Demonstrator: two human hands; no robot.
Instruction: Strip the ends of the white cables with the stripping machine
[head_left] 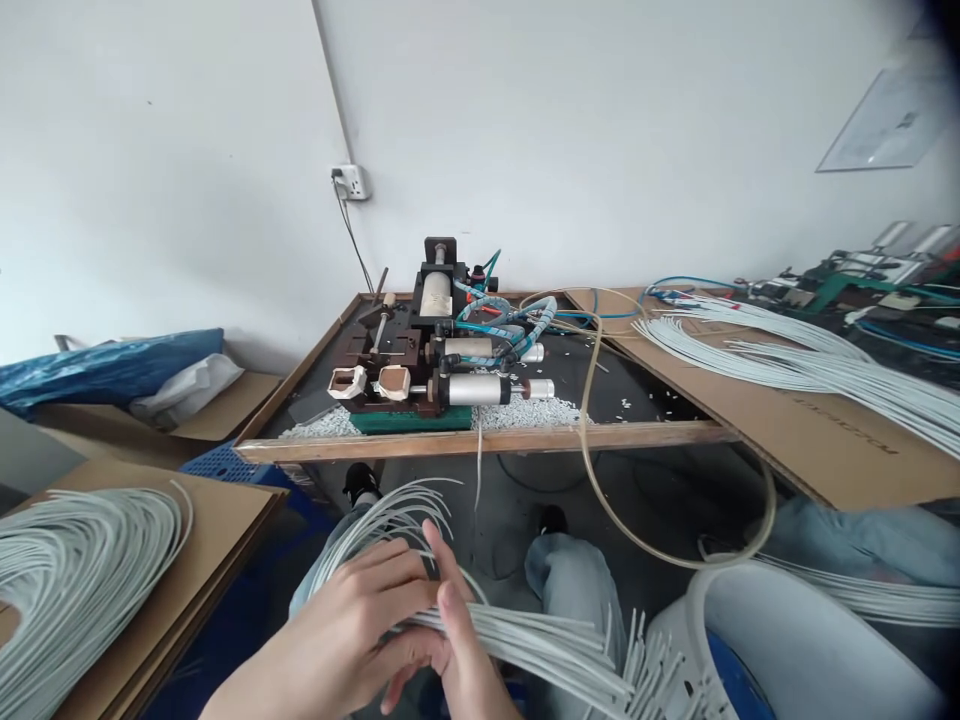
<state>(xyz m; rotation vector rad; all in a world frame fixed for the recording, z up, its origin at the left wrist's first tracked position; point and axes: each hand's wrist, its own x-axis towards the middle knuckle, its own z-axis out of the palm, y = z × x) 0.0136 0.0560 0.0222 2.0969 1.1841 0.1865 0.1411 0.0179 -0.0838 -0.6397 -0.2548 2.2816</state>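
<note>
My left hand (360, 625) has its fingers (390, 570) curled over a bundle of grey-white cables (525, 645), gripping it from above. My right hand (461, 650) presses against the same bundle from the near side, its fingers (442, 555) stretched upward along the strands rather than wrapped round them, so how firmly it holds I cannot tell. The bundle lies over my lap, below the desk's front edge; its cut ends fan up and left past my left hand, and the other end runs down to the right towards a white bucket (795, 640) on the floor.

My knees in blue jeans (574, 580) show just beyond the bundle. On the desk (480, 440), near its front edge, stands a small pneumatic machine (442, 360) with silver cylinders and blue hoses, with white offcuts (525, 412) heaped around its base. A clear hose (600, 480) loops off the front edge. Along the right side of the desk, on a cardboard sheet (825, 440), lies another sheaf of cables (825, 365). At my left, a further coil of cables (75, 570) rests on cardboard.
</note>
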